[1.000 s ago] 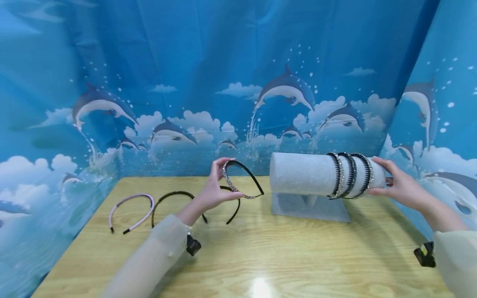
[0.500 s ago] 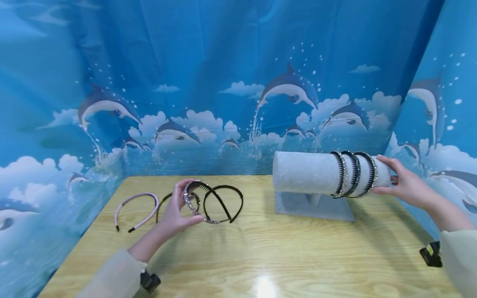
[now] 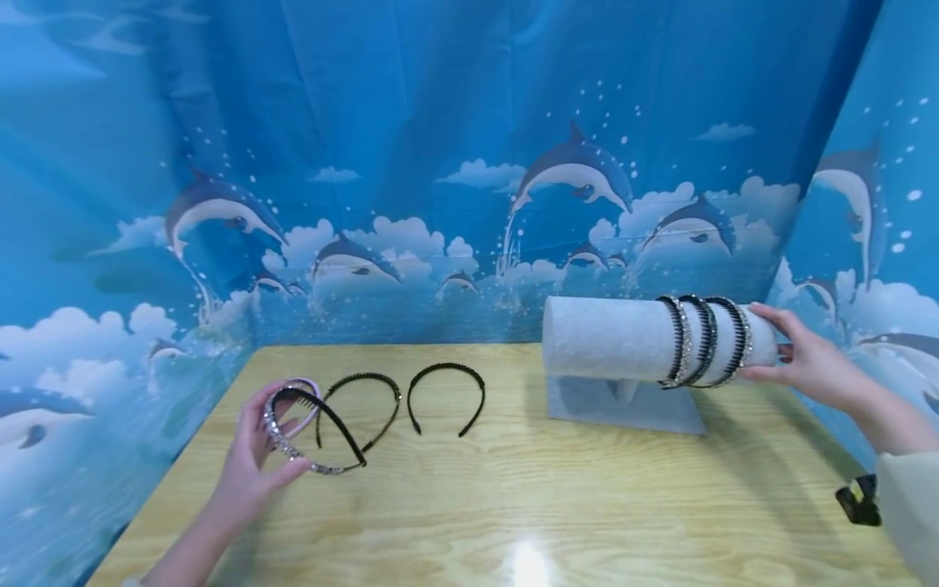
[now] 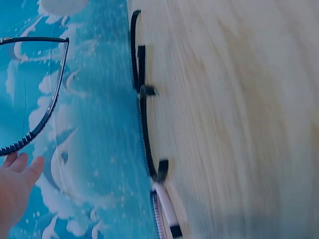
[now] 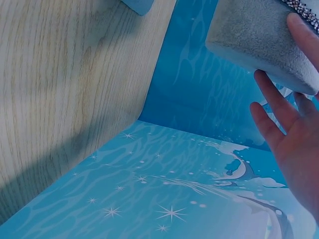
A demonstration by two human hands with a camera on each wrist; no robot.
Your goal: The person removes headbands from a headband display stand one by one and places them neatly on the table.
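Note:
My left hand point(image 3: 245, 469) holds a black toothed headband point(image 3: 281, 441) with a rhinestone outer edge, raised over the left of the table. Its loop opens to the right, and in the left wrist view the band point(image 4: 55, 99) rises above the fingertips. Behind that hand, a pink headband point(image 3: 315, 390) is partly hidden. Far to the right, my right hand point(image 3: 825, 367) grips the end of a grey plush display roll point(image 3: 609, 338), thumb and fingers on opposite sides. Three sparkly headbands point(image 3: 708, 342) circle the roll close to that hand.
Two thin black headbands lie on the wooden table point(image 3: 455, 514): one toothed headband point(image 3: 367, 376) beside the pink one, another headband point(image 3: 482, 399) to its right. The roll's flat grey base point(image 3: 587, 403) rests near the back. Blue dolphin-print curtains point(image 3: 455, 163) hang behind and at the sides.
My left hand has carried the rhinestone headband leftward and down, from beside the roll to in front of the pink headband. The right hand keeps its hold on the roll's end.

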